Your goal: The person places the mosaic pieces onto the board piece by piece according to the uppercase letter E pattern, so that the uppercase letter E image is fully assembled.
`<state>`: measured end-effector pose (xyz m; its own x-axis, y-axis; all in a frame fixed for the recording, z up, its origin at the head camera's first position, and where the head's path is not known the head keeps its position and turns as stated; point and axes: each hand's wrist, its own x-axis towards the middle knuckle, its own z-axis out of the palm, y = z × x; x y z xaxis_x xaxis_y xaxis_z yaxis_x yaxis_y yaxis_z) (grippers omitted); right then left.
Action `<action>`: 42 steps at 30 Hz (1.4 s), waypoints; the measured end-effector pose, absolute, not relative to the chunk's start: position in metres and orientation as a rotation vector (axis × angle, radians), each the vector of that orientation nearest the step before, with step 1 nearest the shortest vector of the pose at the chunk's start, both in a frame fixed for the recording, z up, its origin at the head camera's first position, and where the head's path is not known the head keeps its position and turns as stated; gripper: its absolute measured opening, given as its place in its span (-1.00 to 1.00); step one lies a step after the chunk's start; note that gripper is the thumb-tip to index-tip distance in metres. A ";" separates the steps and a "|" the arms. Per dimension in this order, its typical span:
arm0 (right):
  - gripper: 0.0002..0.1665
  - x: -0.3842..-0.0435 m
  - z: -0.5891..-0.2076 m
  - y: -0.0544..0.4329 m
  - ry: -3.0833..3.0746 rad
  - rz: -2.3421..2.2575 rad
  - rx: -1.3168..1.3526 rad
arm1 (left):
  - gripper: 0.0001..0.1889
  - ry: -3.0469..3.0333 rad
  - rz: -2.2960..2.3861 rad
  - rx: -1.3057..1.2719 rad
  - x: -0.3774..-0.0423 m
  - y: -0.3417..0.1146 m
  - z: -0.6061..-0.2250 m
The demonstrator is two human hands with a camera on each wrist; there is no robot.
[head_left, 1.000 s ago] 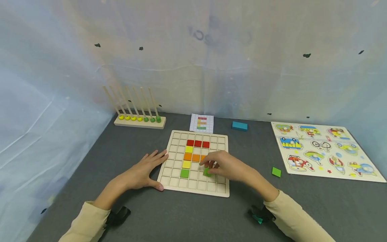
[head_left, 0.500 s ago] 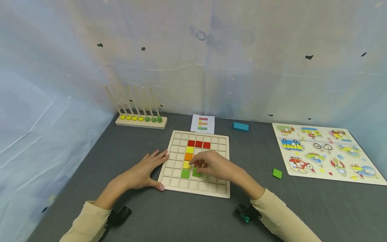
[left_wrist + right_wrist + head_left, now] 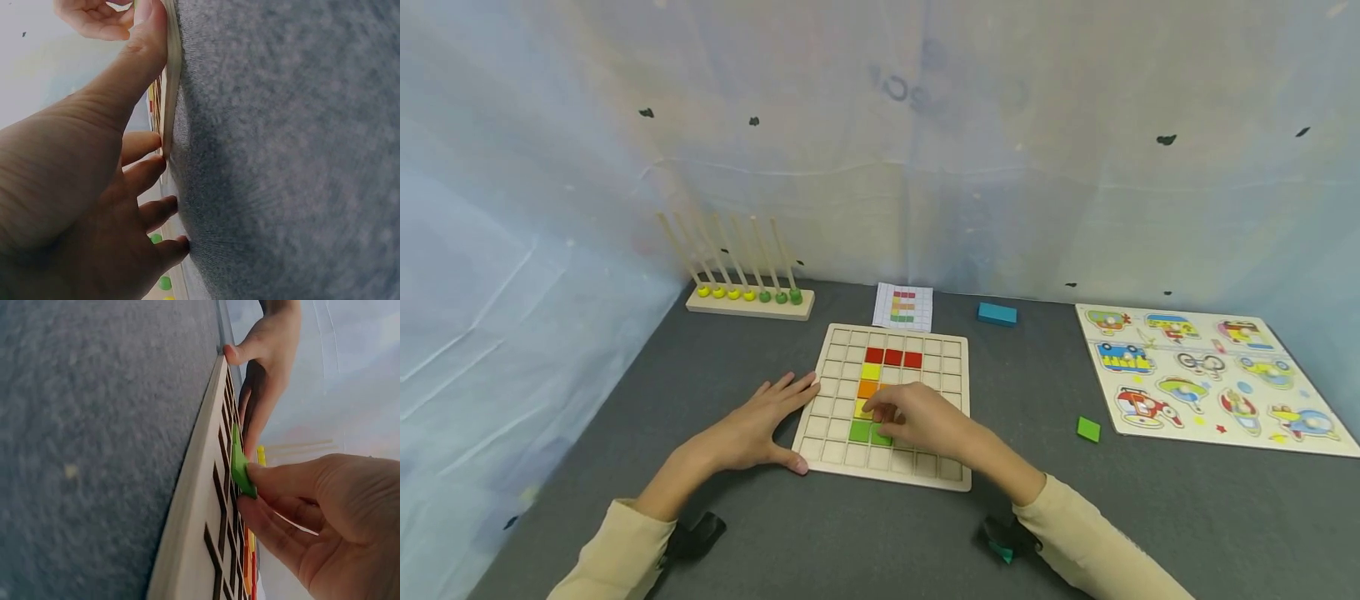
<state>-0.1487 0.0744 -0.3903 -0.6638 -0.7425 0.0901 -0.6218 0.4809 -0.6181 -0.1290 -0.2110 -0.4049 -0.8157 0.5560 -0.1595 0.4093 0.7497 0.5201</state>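
A wooden grid board (image 3: 833,452) lies in the middle of the table. My right hand (image 3: 928,421) is over it, pinching a green square tile (image 3: 241,467) between thumb and fingers; the tile looks tilted in the right wrist view. Just left of it, another green tile (image 3: 860,431) lies in the grid. Above that come a yellow tile (image 3: 861,408), an orange tile (image 3: 868,390), a second yellow tile (image 3: 871,372) and a row of red tiles (image 3: 892,357). My hand partly covers the orange row. With fingers spread, my left hand (image 3: 745,433) rests against the board's left edge.
Behind the board lie a printed pattern card (image 3: 902,307) and a blue block (image 3: 997,314). A peg stand with beads (image 3: 750,304) is at back left. To the right are a loose green tile (image 3: 1087,429) and a vehicle picture puzzle (image 3: 1217,383).
My right hand has carried the green tile leftward over the board, then slightly lower, to beside the first green tile. My left hand has stayed at the board's edge.
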 end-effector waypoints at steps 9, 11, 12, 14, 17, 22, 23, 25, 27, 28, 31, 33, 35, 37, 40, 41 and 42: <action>-0.74 -0.146 -0.393 0.074 2.547 -0.924 -1.143 | 0.20 2.635 0.681 0.754 -0.129 -0.210 -0.405; -0.74 -0.146 -0.393 0.074 2.542 -0.927 -1.139 | 0.20 2.636 0.681 0.755 -0.129 -0.210 -0.405; -0.74 -0.146 -0.393 0.075 2.538 -0.928 -1.137 | 0.20 2.636 0.681 0.756 -0.129 -0.210 -0.405; -0.75 -0.146 -0.392 0.076 2.521 -0.936 -1.141 | 0.20 2.638 0.681 0.755 -0.129 -0.210 -0.406; -0.75 -0.147 -0.390 0.079 2.473 -0.943 -1.160 | 0.20 2.638 0.682 0.749 -0.129 -0.210 -0.407; -0.73 -0.149 -0.383 0.092 2.438 -0.955 -1.164 | 0.20 2.638 0.678 0.747 -0.128 -0.211 -0.407; -0.72 -0.149 -0.382 0.095 2.444 -0.956 -1.160 | 0.20 2.638 0.680 0.748 -0.129 -0.210 -0.407; -0.71 -0.149 -0.379 0.105 2.458 -0.959 -1.155 | 0.20 2.640 0.681 0.753 -0.129 -0.210 -0.407; -0.70 -0.150 -0.376 0.116 2.478 -0.956 -1.134 | 0.20 2.642 0.682 0.754 -0.129 -0.210 -0.406; -0.70 -0.150 -0.375 0.121 2.488 -0.951 -1.119 | 0.20 2.644 0.678 0.753 -0.129 -0.210 -0.406; -0.69 -0.151 -0.374 0.141 2.525 -0.923 -1.066 | 0.21 2.645 0.677 0.751 -0.129 -0.211 -0.406; -0.66 -0.151 -0.373 0.156 2.558 -0.898 -1.025 | 0.21 2.647 0.673 0.750 -0.128 -0.211 -0.406; -0.64 -0.151 -0.372 0.171 2.596 -0.878 -0.991 | 0.20 2.649 0.676 0.752 -0.128 -0.212 -0.406; -0.62 -0.150 -0.371 0.188 2.640 -0.869 -0.947 | 0.20 2.652 0.677 0.754 -0.128 -0.212 -0.406; -0.59 -0.149 -0.369 0.214 2.703 -0.862 -0.893 | 0.19 2.654 0.677 0.757 -0.128 -0.211 -0.405; -0.59 -0.148 -0.369 0.223 2.726 -0.855 -0.873 | 0.19 2.655 0.675 0.759 -0.128 -0.211 -0.405; -0.58 -0.146 -0.368 0.232 2.745 -0.848 -0.852 | 0.19 2.655 0.675 0.761 -0.128 -0.211 -0.405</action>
<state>-0.1465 0.2318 -0.3683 -0.8288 -0.5589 0.0277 -0.4770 0.6798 -0.5571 -0.1281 -0.2111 -0.4050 -0.8156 0.5588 -0.1500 0.4193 0.7495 0.5123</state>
